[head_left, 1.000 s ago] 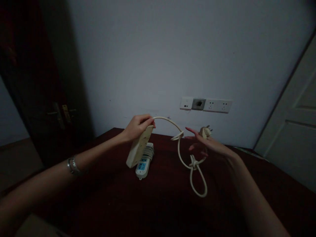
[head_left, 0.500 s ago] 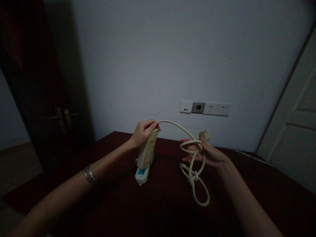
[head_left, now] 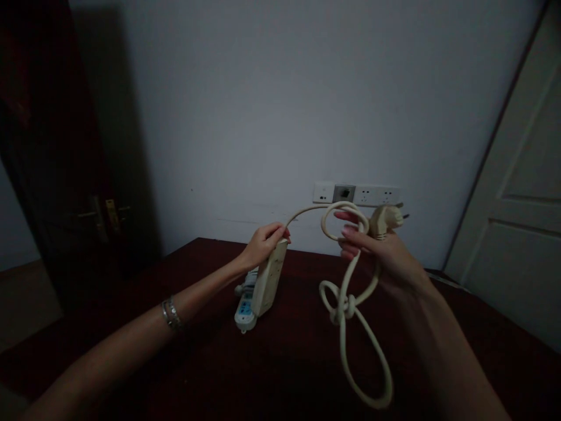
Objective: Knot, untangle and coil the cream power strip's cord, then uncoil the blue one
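My left hand (head_left: 265, 242) is closed on the upper end of a cream power strip (head_left: 270, 278), which stands tilted on end. From that end a cream cord (head_left: 346, 295) arches across to my right hand (head_left: 372, 245), whose fingers are closed around a loop of it. Below this hand the cord hangs in knotted loops. The three-pin style plug (head_left: 388, 219) sticks up beside the right thumb, prongs pointing right. Behind the cream strip lies a second, white power strip with a blue face (head_left: 245, 310), its cord bundled and partly hidden.
A dark red tabletop (head_left: 210, 362) reaches back to the pale wall. Wall sockets and switch plates (head_left: 370, 195) sit above its far edge. On the left is a dark door with a handle (head_left: 111, 213); on the right, a white panelled door (head_left: 521, 193).
My right hand has risen and come closer with the cord loops and plug, and the plug has turned to point right. The cream power strip has shifted slightly right, uncovering more of the white one.
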Tool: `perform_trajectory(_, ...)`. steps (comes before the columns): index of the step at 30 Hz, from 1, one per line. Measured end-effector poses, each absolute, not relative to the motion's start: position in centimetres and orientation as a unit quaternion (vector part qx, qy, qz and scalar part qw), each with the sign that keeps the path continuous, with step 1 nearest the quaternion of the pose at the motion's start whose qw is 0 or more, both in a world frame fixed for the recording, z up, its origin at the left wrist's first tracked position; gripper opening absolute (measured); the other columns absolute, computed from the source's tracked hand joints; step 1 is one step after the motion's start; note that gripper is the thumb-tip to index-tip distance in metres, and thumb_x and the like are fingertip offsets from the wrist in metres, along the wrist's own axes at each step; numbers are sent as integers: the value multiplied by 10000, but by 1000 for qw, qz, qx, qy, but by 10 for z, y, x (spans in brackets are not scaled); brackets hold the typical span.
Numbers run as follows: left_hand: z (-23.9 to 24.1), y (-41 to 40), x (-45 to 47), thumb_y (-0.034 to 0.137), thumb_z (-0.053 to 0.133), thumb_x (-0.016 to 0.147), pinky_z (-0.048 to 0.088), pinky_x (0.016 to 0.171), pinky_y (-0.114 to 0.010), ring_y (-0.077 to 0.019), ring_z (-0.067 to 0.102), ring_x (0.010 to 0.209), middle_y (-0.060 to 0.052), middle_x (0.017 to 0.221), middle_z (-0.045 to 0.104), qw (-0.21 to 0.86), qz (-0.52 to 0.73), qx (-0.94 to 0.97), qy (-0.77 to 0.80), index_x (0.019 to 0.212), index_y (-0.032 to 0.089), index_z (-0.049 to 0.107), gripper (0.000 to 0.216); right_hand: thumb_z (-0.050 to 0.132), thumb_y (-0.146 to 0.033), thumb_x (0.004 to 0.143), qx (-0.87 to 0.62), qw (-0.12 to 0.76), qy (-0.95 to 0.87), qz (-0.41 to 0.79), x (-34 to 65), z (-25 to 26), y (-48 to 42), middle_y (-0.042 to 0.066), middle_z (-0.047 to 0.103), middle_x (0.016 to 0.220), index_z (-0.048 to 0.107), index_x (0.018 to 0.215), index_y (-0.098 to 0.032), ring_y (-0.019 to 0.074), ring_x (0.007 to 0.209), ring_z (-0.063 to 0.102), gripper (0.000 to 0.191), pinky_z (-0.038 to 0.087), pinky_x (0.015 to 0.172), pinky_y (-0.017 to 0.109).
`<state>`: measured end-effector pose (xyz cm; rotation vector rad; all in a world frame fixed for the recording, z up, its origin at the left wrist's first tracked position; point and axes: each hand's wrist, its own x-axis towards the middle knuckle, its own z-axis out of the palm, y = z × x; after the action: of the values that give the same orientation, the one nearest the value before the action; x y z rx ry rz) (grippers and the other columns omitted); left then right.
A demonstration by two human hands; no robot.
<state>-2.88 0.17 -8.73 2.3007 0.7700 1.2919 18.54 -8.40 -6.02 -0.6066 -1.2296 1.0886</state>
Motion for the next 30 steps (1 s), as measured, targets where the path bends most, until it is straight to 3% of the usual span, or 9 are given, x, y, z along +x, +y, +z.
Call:
perform_trajectory(4,-92,-7,-18,356,406,889,413,825,-296,-149,545,873,-50,903,597,234,412,849,235,961,139,536,263,751,-285,643,-247,704,-540,390,184,-54,-92,-52,449,602,632,804,-201,52,466,432,217,415,398,185)
perform_trajectory(11,-96,-20,2,252,541,788,427,804,-322,-151,540,855,-57,920,581,329,346,855,204,952,127,518,207,737,-381,646,-256,739,-493,381,186,-46,-97,-44,430,659,650,802,-193,22,448,375,259,351,353,152)
perform_trajectory(18,-71,-42,18,29,544,595,442,673,-277,-132,573,753,-48,863,600,471,349,783,207,1001,142,462,429,745,-372,636,-239,749,-499,366,180,-46,-100,-50,445,677,607,813,-180,16,445,372,296,311,325,139)
perform_trajectory(22,-40,-58,18,174,510,722,432,574,-259,-81,494,523,32,582,482,530,366,742,185,799,134,510,87,763,-357,611,-248,736,-495,389,181,-47,-100,-57,464,672,588,800,-188,16,429,376,309,333,323,146)
perform_trajectory(27,-12,-72,10,416,438,855,212,345,-191,-40,167,336,96,421,224,607,272,717,210,726,169,507,288,756,-324,627,-253,671,-562,414,189,-50,-99,-54,486,611,590,786,-194,41,441,423,264,355,355,164)
perform_trajectory(30,-7,-78,3,424,451,865,184,342,-198,-46,152,327,97,385,202,596,241,734,219,696,173,512,309,738,-328,654,-300,598,-633,390,198,-52,-99,-45,508,546,611,863,-178,63,428,461,287,368,384,186)
